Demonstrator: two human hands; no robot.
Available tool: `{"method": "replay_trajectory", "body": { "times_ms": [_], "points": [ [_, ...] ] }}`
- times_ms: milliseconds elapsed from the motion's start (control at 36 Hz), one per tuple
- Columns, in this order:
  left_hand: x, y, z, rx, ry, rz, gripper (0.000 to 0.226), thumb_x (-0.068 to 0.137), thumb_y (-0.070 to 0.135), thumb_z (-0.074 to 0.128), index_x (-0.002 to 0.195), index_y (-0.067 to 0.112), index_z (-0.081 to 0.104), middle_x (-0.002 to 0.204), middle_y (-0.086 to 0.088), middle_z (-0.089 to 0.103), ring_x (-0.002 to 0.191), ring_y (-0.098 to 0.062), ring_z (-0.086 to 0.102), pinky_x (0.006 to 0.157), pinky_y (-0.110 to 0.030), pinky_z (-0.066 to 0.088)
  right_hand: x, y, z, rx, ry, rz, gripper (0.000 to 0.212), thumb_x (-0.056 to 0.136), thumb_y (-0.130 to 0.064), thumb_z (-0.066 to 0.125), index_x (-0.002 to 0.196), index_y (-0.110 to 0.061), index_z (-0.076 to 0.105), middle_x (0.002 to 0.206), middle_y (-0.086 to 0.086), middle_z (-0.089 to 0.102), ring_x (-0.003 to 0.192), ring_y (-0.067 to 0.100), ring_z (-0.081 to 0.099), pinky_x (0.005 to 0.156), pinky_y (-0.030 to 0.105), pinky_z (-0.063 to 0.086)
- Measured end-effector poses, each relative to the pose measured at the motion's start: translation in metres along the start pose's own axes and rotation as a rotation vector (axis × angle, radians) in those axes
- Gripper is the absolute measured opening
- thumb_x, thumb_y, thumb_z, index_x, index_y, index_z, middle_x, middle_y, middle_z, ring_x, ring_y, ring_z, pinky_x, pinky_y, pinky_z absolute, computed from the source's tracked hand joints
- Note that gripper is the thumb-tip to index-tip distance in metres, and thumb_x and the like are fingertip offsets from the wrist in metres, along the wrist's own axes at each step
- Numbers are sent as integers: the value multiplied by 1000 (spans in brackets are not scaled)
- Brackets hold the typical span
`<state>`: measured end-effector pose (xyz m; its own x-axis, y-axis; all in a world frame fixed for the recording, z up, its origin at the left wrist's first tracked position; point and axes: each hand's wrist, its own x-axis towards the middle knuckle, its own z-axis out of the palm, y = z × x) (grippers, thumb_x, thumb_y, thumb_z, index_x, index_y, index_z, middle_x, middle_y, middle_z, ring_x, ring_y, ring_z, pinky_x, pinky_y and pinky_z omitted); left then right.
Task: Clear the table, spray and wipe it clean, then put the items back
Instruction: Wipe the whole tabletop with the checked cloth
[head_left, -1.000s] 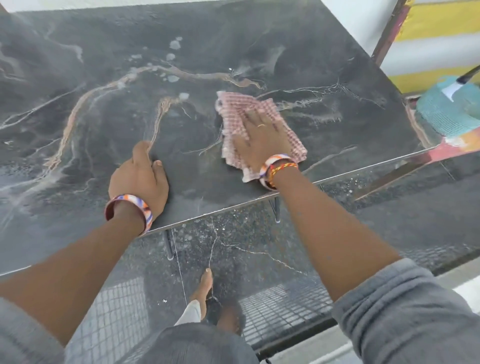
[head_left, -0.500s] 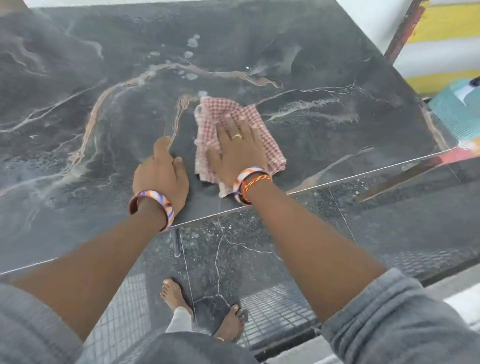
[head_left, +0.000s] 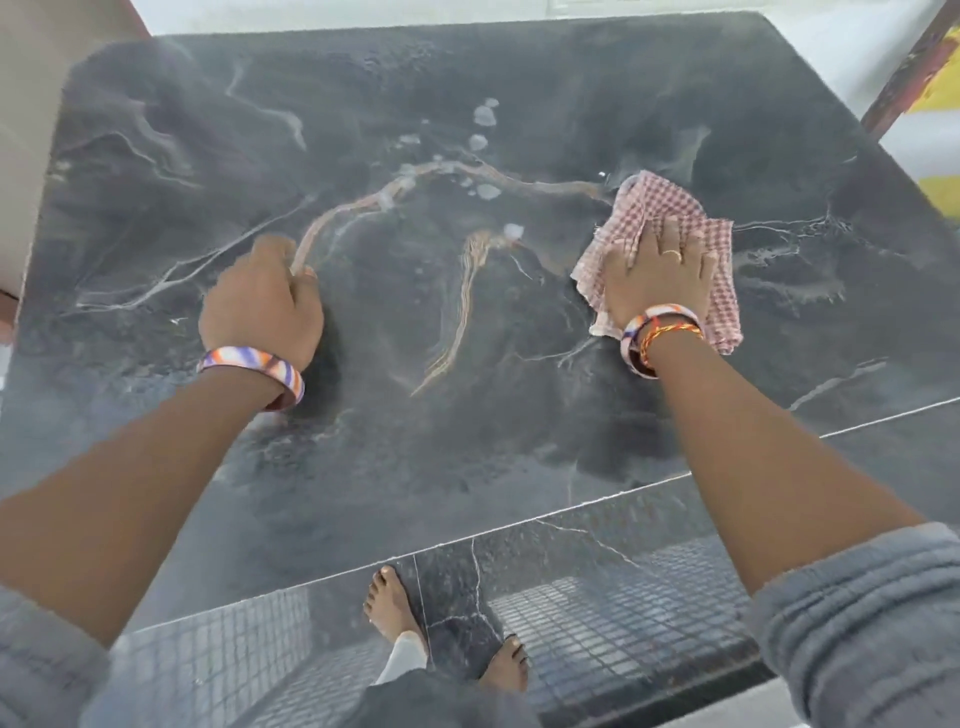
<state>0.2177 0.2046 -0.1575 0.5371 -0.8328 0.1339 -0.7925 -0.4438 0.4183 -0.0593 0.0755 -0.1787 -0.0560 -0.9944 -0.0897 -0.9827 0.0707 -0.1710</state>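
Dark marble-look table (head_left: 519, 415), white and rust-orange veins across the top, thin pale edge along the near side. Small pale wet blobs (head_left: 483, 117) scattered far of centre, one more beside the orange vein near the middle. Beyond the far edge a white wall; at far left a beige surface, at far right a dark frame with yellow and white bands. Below the near edge a glossy dark tiled floor (head_left: 597, 587) with white cracks and a mirrored grid pattern, two bare feet (head_left: 389, 603) standing on it. Red-and-white checked cloth (head_left: 670, 208) lying crumpled on the tabletop at right, about mid-depth. Right hand (head_left: 660, 275) flat on top of cloth, fingers straight and slightly spread, pressing down, ring on one finger, palm covering the cloth's near part. Left hand (head_left: 262, 301) resting on bare tabletop left of centre, well apart from cloth, fingers curled under, knuckles up, holding nothing visible; fingertips hidden beneath the hand. Striped bangle on each wrist, extra orange thread on the right one. Grey sleeves pushed up on both forearms.
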Motion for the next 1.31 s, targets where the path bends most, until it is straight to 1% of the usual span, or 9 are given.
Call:
{"method": "replay_trajectory", "body": {
  "times_ms": [222,417,667,750,833,917,972,1083,1306],
  "points": [
    [41,-12,-1,-41,-17,134,35,90,16,45,123,7,48,89,-25,65,93,-43,56,76,-45,44,2,-98,15,23,12,-305,54,100,-31,27,149,-10,17,158,3,15,146,23,10,119,37,3],
    [67,-8,-8,-137,-31,153,34,91,18,46,123,10,50,104,-20,64,102,-40,54,84,-44,43,-39,-171,32,282,-45,-660,47,96,-20,39,143,-11,35,146,9,42,137,21,33,112,26,11],
    [99,18,-16,-236,-2,187,32,94,21,43,122,9,53,107,-22,64,105,-41,54,89,-41,42,-14,-116,-20,1326,-484,-129,32,79,-7,59,110,-15,58,113,13,63,100,27,61,96,44,48],
    [101,32,-10,-250,-23,201,32,94,20,43,122,9,52,102,-22,65,103,-41,56,87,-42,42,19,-74,-36,1108,-217,62,48,79,12,54,123,-5,48,106,14,62,99,27,59,88,40,50],
    [101,45,0,-236,-38,187,31,93,20,44,122,9,52,103,-22,65,103,-41,56,84,-42,43,44,-50,-47,750,97,6,42,83,4,51,122,-10,51,104,4,60,94,17,57,92,33,47],
    [102,57,11,-216,-44,174,31,93,19,45,122,10,51,101,-17,66,102,-39,55,81,-42,43,33,-66,-42,534,-27,-394,38,89,-19,54,127,-11,54,126,3,58,109,14,51,101,28,36],
    [104,67,19,-185,-40,171,31,92,19,45,122,10,51,98,-15,66,102,-37,55,80,-42,43,23,-80,-25,193,-235,-603,61,91,-49,44,143,-18,36,151,3,34,138,23,29,115,38,17],
    [111,90,37,-126,-17,112,32,92,20,45,122,12,51,105,-16,65,102,-38,56,82,-43,44,55,-74,-2,-66,-214,-676,62,95,-55,25,150,-32,8,159,-10,2,146,22,-6,114,47,-11],
    [104,150,81,-55,-31,204,33,91,18,47,122,8,51,93,-19,65,93,-40,57,75,-44,45,209,53,-26,-87,-92,-121,60,93,-58,21,148,-40,6,159,-1,0,146,29,-9,111,58,-7]
  ]
}}
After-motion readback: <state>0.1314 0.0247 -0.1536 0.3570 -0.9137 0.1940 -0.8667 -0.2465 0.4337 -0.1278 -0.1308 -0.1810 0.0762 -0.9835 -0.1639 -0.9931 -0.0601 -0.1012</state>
